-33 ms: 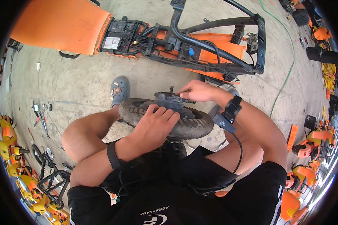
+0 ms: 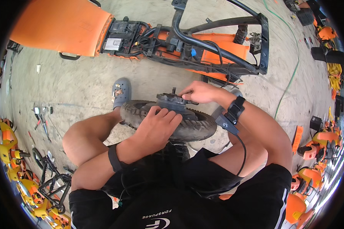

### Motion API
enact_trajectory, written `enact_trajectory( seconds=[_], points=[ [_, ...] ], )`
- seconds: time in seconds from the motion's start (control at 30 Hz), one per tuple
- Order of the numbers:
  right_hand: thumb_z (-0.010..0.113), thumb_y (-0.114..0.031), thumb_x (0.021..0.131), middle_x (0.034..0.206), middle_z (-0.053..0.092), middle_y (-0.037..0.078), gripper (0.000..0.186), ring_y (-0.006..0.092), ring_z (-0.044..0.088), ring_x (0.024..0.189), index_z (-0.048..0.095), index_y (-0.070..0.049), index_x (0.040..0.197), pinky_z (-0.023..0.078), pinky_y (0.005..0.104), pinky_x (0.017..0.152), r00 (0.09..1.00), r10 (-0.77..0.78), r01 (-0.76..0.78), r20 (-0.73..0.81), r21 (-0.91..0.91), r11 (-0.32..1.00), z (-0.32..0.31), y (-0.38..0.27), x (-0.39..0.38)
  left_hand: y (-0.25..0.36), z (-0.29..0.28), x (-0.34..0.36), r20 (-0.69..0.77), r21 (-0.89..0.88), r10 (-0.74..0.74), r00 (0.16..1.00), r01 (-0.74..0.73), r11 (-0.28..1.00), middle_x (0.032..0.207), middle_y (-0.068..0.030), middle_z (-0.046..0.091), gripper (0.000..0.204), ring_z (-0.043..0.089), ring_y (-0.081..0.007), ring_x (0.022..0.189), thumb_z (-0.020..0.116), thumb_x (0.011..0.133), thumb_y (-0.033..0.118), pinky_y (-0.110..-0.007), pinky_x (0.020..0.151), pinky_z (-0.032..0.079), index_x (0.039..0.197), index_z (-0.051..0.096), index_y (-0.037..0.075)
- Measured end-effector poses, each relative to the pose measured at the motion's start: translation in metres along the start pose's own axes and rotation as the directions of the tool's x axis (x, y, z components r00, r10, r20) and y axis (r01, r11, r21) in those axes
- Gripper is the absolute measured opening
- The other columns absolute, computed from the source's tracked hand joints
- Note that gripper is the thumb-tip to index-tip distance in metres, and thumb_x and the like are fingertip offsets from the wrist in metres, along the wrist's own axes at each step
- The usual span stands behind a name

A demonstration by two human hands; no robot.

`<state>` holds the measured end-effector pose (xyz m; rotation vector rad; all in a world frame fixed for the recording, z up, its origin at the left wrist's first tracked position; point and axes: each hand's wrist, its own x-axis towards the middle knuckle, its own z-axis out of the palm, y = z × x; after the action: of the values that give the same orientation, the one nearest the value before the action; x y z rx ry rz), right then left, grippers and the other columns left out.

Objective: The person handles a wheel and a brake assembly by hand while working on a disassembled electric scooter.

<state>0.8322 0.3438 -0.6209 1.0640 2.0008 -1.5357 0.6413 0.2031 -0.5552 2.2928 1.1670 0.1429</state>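
Between my knees lies a small wheel (image 2: 197, 129) with a knobbly black tyre, tilted towards me. Its dark hub (image 2: 171, 102) stands up in the middle, with a short axle (image 2: 174, 91) pointing upward. My left hand (image 2: 160, 124) has its fingers curled over the hub's near side, and its wrist wears a black band. At the hub's right upper edge, my right hand (image 2: 202, 92) pinches with thumb and forefinger. What lies between those fingertips is too small to make out. A second tyre (image 2: 177, 151) shows partly beneath the wheel.
Ahead lies a stripped orange scooter (image 2: 218, 51) with a black tube frame and exposed wiring. Hand tools (image 2: 42, 118) rest on the concrete to the left. A green hose (image 2: 296, 65) crosses the right side. Orange and yellow scooter parts (image 2: 311, 179) line both edges.
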Motion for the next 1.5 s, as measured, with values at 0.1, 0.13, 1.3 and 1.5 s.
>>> enact_trajectory(
  seconds=[0.1,0.13,1.3,1.5],
  points=[
    [0.053,-0.02,0.09,0.109,0.065,0.013,0.034,0.0213,0.061,0.092,0.06,-0.007,0.121,0.048,0.0323,0.08,0.998,-0.063,0.062,0.014,0.044,0.997,0.002,0.01,0.001,0.001,-0.004,0.001,0.008,-0.019,0.001,1.0,0.0,1.0,0.102,-0.0088,0.054,0.069,0.052,-0.0261,0.099,0.076,0.052,0.006,-0.039,0.09,0.038,0.115,0.049,0.002],
    [0.053,-0.015,0.088,0.113,0.064,0.013,0.035,0.0217,0.06,0.097,0.059,-0.007,0.122,0.048,0.0322,0.082,0.993,-0.119,0.118,0.005,0.078,0.99,0.004,0.019,0.0,0.002,-0.004,0.002,0.009,-0.03,0.0,1.0,0.0,1.0,0.102,-0.009,0.054,0.069,0.052,-0.0263,0.099,0.076,0.052,0.006,-0.039,0.09,0.038,0.115,0.049,0.002],
    [0.044,-0.029,0.096,0.135,0.05,0.008,0.042,0.0216,0.046,0.122,0.048,-0.014,0.135,0.038,0.0335,0.098,0.976,-0.218,0.208,0.022,0.227,0.951,0.019,-0.002,0.011,-0.029,-0.023,-0.026,-0.173,-0.014,-0.142,0.975,0.141,0.99,0.096,-0.0149,0.057,0.059,0.055,-0.0331,0.098,0.081,0.054,0.015,-0.044,0.094,0.04,0.102,0.051,0.002],
    [0.046,-0.03,0.095,0.136,0.048,0.006,0.045,0.0192,0.046,0.12,0.046,-0.014,0.137,0.042,0.0342,0.094,0.991,-0.132,0.128,-0.01,0.309,0.942,0.023,0.003,0.008,-0.029,-0.023,-0.025,-0.186,-0.04,-0.155,0.97,0.151,0.988,0.094,-0.0167,0.057,0.055,0.055,-0.0368,0.094,0.08,0.055,0.015,-0.042,0.085,0.044,0.099,0.05,0.003]
  ],
)
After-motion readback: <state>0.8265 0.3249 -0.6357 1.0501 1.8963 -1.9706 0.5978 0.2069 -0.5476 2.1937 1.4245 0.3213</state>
